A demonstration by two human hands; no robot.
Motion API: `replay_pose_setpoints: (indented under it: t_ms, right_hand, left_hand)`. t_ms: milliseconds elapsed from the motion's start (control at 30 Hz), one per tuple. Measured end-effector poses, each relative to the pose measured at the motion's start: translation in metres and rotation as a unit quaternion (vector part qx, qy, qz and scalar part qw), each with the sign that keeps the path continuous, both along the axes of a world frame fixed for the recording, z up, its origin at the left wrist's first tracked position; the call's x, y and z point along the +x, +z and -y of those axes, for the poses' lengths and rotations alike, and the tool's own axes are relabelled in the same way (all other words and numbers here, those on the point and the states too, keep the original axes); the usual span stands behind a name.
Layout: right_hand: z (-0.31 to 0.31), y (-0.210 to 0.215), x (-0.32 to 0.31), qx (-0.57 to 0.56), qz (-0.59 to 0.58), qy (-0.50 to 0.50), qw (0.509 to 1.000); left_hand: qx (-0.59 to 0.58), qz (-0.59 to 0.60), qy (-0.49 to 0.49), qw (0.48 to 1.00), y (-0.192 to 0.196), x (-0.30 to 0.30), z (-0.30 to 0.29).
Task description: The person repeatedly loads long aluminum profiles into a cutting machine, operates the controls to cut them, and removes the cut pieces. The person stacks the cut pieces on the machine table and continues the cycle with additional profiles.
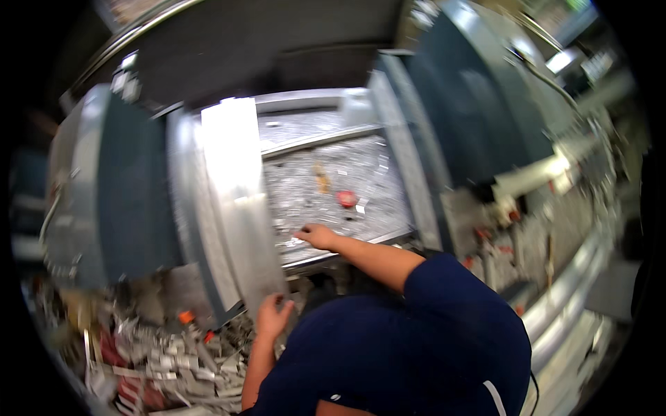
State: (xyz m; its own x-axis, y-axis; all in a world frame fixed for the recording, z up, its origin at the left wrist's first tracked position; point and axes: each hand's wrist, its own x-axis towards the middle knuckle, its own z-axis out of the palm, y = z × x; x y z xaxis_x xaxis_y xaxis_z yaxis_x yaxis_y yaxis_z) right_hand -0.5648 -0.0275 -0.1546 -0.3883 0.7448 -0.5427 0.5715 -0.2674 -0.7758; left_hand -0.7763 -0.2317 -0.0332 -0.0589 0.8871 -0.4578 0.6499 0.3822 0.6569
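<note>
My right hand (318, 237) reaches over the near part of a grey work surface (298, 170) strewn with small shiny scraps. Its fingers are drawn together at the tips, and anything between them is too small to make out. Lower and to the left, my left hand (274, 317) is beside the near end of a long, bright metal profile (243, 187). Its thumb and fingers are apart, with no held thing visible; motion blur hides whether it touches the profile. A round red object (346, 199) lies beyond my right hand, near a yellowish strip (321, 178).
Large dark grey machine housings stand at left (135, 187) and right (479, 90). A metal rail (319, 142) crosses the surface's far part. Below left lies a heap of metal offcuts (187, 367). Long pale bars (569, 291) lie at right.
</note>
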Motion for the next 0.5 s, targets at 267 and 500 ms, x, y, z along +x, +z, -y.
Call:
replay_pose_setpoints:
  t_ms: [267,500]
  right_hand:
    - [0.095,0.106,0.17,-0.112,-0.048,-0.134,0.983]
    - [0.212,0.148,0.255,-0.109,-0.137,-0.228,0.958]
  left_hand:
    - [-0.064,0.204,-0.134,0.968,0.031,0.13,-0.102]
    - [-0.11,0.502,-0.228,0.827,0.084,0.328,-0.157]
